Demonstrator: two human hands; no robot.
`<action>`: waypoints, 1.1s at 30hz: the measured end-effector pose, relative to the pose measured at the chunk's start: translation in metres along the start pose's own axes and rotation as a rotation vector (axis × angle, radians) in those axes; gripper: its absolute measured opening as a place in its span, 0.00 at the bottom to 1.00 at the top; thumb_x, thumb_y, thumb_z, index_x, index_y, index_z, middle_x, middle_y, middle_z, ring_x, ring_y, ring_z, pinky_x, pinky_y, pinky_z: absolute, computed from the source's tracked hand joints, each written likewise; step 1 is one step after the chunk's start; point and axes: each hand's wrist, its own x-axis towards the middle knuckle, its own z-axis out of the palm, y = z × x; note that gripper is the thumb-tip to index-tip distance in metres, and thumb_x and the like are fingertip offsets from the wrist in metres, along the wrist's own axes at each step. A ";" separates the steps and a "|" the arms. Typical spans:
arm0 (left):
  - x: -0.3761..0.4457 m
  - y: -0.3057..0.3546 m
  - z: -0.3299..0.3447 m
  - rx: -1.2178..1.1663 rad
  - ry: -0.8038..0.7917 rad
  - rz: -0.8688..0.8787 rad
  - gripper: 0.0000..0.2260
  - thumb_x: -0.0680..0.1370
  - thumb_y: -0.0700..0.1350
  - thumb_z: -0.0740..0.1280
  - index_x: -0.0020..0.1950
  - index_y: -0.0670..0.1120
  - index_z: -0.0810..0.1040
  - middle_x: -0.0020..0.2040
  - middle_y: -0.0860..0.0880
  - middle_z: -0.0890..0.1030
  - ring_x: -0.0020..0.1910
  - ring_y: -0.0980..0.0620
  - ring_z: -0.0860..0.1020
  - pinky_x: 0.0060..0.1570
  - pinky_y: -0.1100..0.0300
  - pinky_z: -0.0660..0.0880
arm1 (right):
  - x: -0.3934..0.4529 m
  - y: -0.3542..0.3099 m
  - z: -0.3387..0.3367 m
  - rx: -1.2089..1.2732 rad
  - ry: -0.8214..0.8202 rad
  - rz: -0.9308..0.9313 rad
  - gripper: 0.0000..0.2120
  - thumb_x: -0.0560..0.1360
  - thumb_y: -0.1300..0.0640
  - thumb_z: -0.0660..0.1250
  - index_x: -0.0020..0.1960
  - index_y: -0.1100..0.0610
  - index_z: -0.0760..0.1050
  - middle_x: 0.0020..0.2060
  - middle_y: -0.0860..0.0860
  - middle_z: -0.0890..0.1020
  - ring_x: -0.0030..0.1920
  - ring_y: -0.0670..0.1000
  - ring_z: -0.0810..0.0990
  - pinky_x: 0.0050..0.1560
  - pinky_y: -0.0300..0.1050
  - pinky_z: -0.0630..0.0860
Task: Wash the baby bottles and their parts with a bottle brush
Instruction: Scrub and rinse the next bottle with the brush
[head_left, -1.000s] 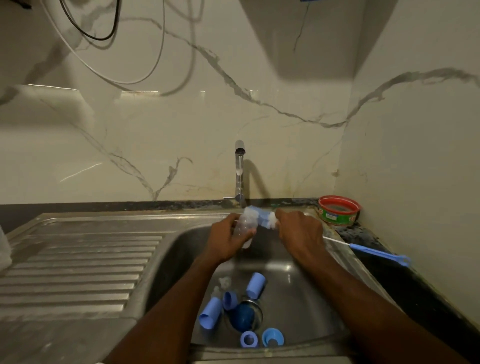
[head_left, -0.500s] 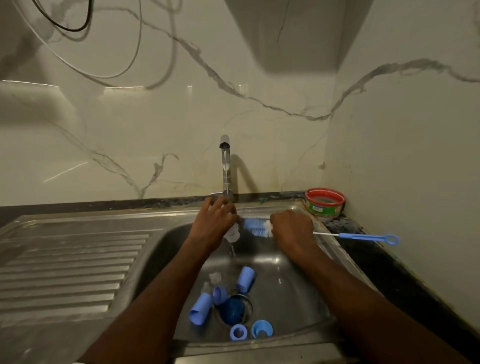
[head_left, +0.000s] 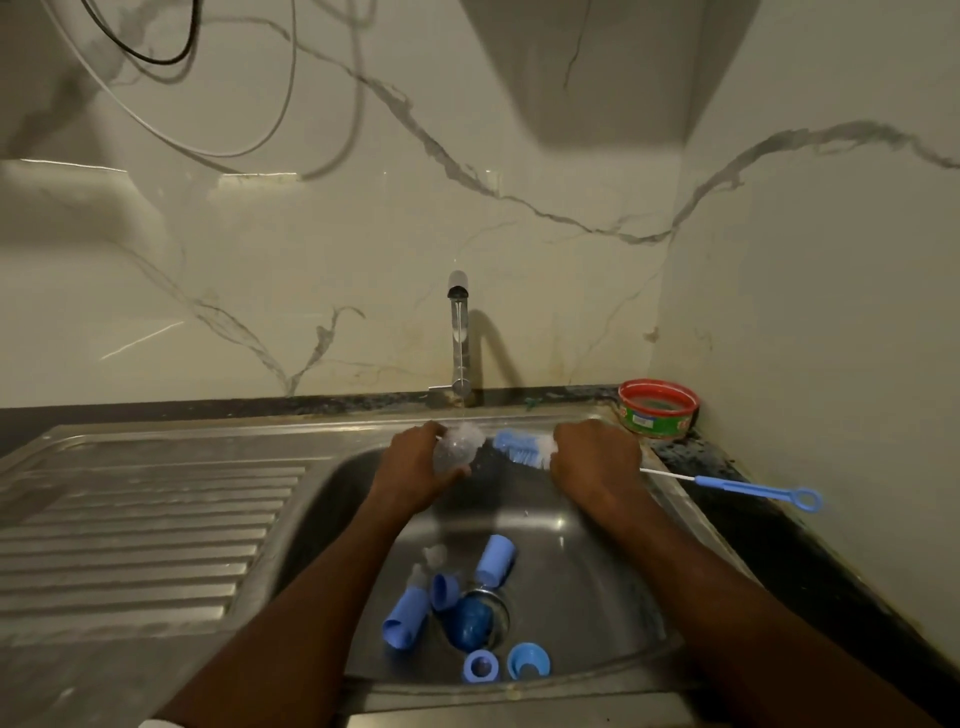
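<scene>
The left hand (head_left: 415, 467) grips a clear baby bottle (head_left: 457, 449) under the thin stream from the tap (head_left: 459, 332) — probably to rinse it — while the right hand (head_left: 597, 457) clenches the bottle brush (head_left: 519, 448), bristles just clear of the bottle's mouth. Blue caps and rings (head_left: 496, 561) wait in the sink (head_left: 613, 582) (seemingly unwashed). The red-rimmed tub (head_left: 658, 409) carries a label too small to read.

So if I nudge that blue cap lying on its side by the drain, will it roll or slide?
The cap would probably roll: it is cylindrical and lies on its side. The sink looks wet, so it may slide too.
</scene>
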 end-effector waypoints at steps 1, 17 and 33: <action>-0.001 -0.003 0.002 -0.064 -0.005 -0.051 0.26 0.73 0.55 0.77 0.66 0.47 0.75 0.61 0.47 0.81 0.56 0.52 0.78 0.55 0.59 0.74 | 0.000 0.001 -0.001 0.014 0.029 0.008 0.11 0.77 0.47 0.66 0.57 0.48 0.80 0.52 0.49 0.83 0.52 0.52 0.82 0.41 0.44 0.71; 0.005 -0.005 -0.015 0.070 0.213 0.217 0.27 0.75 0.48 0.75 0.73 0.47 0.73 0.69 0.44 0.76 0.66 0.45 0.74 0.67 0.49 0.72 | 0.000 0.019 -0.017 0.275 0.195 -0.202 0.15 0.74 0.38 0.65 0.55 0.44 0.80 0.44 0.45 0.85 0.44 0.49 0.82 0.39 0.43 0.71; 0.008 0.013 -0.002 -0.689 0.221 -0.129 0.25 0.79 0.50 0.71 0.75 0.52 0.68 0.74 0.46 0.71 0.66 0.52 0.74 0.62 0.59 0.73 | -0.002 0.007 -0.002 0.389 0.234 -0.082 0.13 0.77 0.42 0.65 0.60 0.44 0.77 0.48 0.47 0.84 0.47 0.50 0.82 0.50 0.49 0.79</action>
